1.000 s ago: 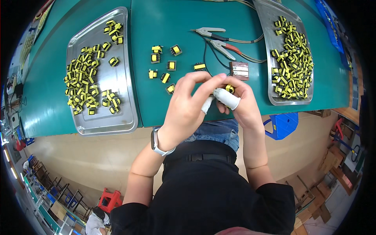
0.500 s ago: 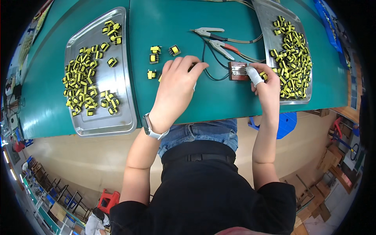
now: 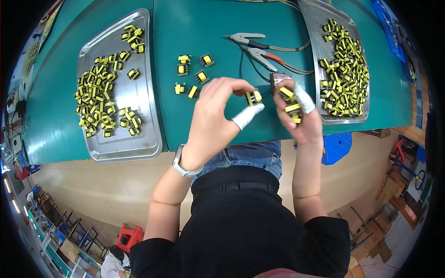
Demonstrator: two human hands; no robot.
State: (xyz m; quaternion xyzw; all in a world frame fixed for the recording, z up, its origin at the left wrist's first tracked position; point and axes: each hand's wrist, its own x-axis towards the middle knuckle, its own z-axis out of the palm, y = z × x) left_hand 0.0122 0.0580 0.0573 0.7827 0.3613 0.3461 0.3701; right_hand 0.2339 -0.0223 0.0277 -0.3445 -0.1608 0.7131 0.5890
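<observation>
My left hand [image 3: 211, 111], with a white cover on its thumb, pinches a small yellow-and-black transformer [image 3: 253, 97] between thumb and index finger. Facing it on the right, my right hand [image 3: 306, 127] is curled around several more yellow transformers [image 3: 293, 109]; a white cover wraps one of its digits. Just beyond the right fingers sits a reddish-brown test block [image 3: 281, 77] with a metal top, partly hidden by that hand. To the left of my left hand, several loose transformers [image 3: 201, 76] lie on the green table.
A metal tray [image 3: 134, 99] with many transformers lies on the left, and a second tray [image 3: 317, 51] full of them on the right. Two clips, one with a black sleeve [image 3: 248, 37] and one with a red sleeve [image 3: 262, 56], trail cables across the green mat [image 3: 199, 28].
My left hand has moved right and turned, and a transformer now shows in its pinch. My right hand has come off the test block toward me, showing several transformers in its grasp.
</observation>
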